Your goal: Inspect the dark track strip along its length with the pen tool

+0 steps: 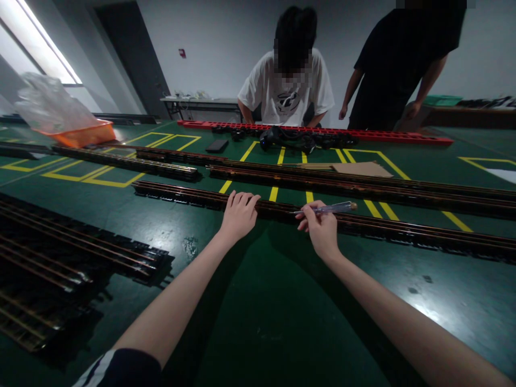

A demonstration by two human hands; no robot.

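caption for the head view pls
Left hand on a long black slotted rail, right hand gripping a clear-handled screwdriver

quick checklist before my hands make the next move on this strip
1. Left hand steadying the long black strip: ok, it rests on it.
2. Right hand holding the clear-handled screwdriver: ok.
3. Screwdriver tip seated in a screw: cannot tell, too small to see.
4. Strip apart from the strips behind: ok, green tabletop shows between.
5. Person in the white shirt clear of this strip: ok, beyond the red rail.
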